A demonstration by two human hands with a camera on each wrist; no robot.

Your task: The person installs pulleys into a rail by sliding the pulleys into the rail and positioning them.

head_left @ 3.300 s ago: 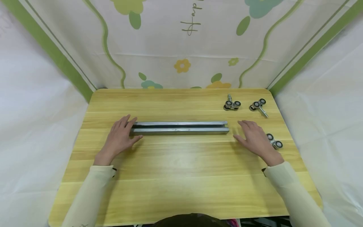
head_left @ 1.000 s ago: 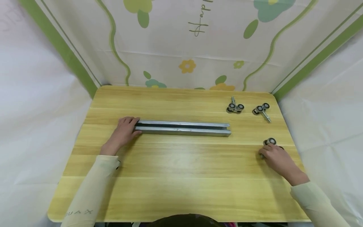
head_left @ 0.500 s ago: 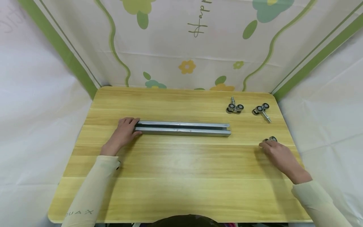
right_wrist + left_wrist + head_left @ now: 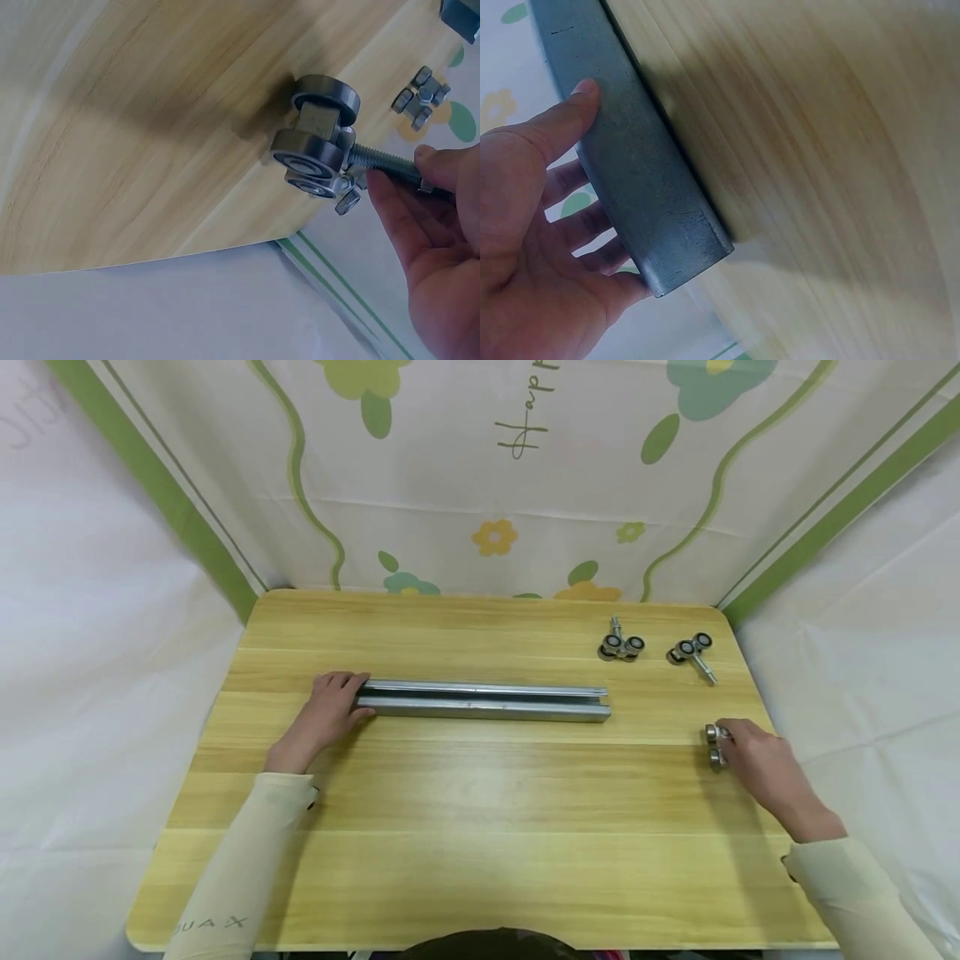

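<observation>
at the near edge of the light yellow wood-grain table (image 4: 480, 860), a dark rounded shape (image 4: 502, 945) juts into the head view from below. two long cream sleeves (image 4: 217, 877) reach in over the table from the left and right; the left one bears dark lettering near the bottom.

the right hand (image 4: 772, 772), by the table's right side, pinches the threaded bolt of a silver metal roller trolley with round wheels (image 4: 307, 154). the right wrist view shows thumb and fingertips on the bolt, with the wheels pointing away from the palm; whether those wheels touch the wood is hard to tell.

a little farther off, the left hand (image 4: 321, 718) grasps the left end of a long grey metal channel rail (image 4: 487, 708), thumb on its near wall and fingers on the far side. the rail lies crosswise near the middle of the table, its lengthwise slot facing up, its right end well apart from the held trolley.

beyond, at the far right, lie two more roller trolleys (image 4: 621, 647), side by side but apart: the left one's bolt points away from the person, the right one's toward the person and rightward. behind the table hangs a white cloth backdrop (image 4: 420, 468) printed with flowers, green vines and sideways handwriting.
</observation>
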